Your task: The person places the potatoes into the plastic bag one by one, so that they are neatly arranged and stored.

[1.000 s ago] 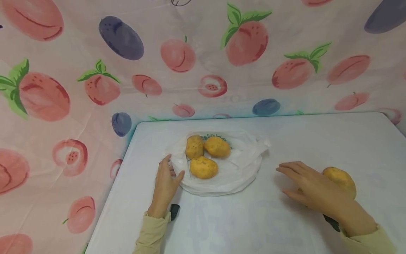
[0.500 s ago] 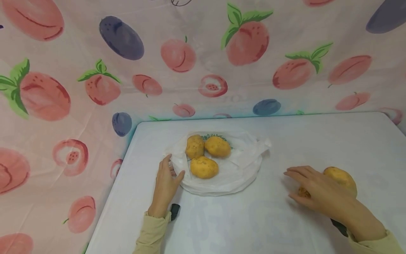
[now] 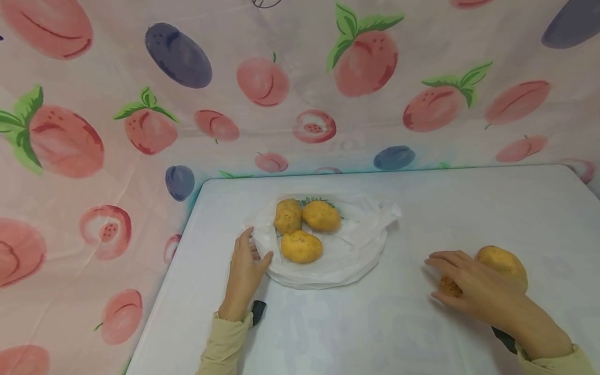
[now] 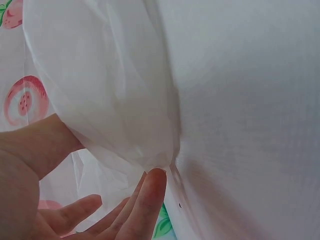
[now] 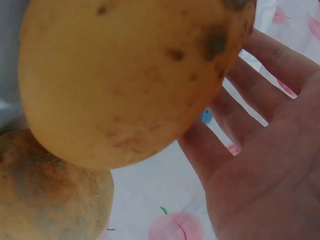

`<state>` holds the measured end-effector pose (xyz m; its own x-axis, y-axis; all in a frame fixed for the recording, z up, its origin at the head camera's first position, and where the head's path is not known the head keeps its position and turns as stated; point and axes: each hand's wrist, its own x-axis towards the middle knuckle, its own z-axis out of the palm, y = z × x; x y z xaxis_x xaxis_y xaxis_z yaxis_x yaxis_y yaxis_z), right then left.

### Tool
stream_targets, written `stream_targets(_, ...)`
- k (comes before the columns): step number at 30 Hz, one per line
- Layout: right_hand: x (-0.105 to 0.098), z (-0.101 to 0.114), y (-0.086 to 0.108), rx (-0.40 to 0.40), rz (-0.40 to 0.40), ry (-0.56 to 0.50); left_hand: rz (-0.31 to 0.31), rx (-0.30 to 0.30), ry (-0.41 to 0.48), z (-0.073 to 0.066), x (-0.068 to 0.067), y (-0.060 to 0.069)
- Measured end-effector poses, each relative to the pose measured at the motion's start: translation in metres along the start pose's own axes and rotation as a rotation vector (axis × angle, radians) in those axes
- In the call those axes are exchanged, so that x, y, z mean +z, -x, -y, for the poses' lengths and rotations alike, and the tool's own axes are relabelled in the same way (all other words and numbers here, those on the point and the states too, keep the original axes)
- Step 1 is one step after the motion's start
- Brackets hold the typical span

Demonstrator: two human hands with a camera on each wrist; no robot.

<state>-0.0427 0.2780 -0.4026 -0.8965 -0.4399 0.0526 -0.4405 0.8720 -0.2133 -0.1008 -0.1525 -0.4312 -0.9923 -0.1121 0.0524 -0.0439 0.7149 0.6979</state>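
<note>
In the head view, three yellow potatoes rest on a white plastic bag. My left hand touches the bag's left edge, thumb and fingers apart; in the left wrist view the thumb of that hand is partly behind the plastic. At the right, my right hand is over a brownish potato, mostly hidden beneath it, and beside a larger potato. In the right wrist view, the spread fingers of the hand extend past a big smooth potato, with a rougher potato below.
The white table has its back edge against a fruit-patterned cloth, which also hangs along the left side. The bag's twisted end points right, between the two hands.
My right hand has moved right and slightly nearer to me, and more of the brownish potato shows by its thumb. My left hand, the bag and its three potatoes have stayed in place.
</note>
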Motion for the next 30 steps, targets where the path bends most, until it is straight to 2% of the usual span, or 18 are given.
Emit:
stream_targets(10, 0.0024, -0.0042, 0.0047, 0.009, 0.037, -0.011, -0.001, 0.008, -0.006, 0.0018, 0.0013, -0.0008)
stream_targets(16, 0.0043, -0.0066, 0.0068, 0.017, 0.05, -0.002, 0.001, -0.008, -0.002, 0.0018, 0.0012, -0.001)
stream_targets(30, 0.0099, -0.0097, 0.0078, -0.024, 0.052, 0.017, -0.003, -0.004, -0.006, 0.0033, 0.0023, -0.0011)
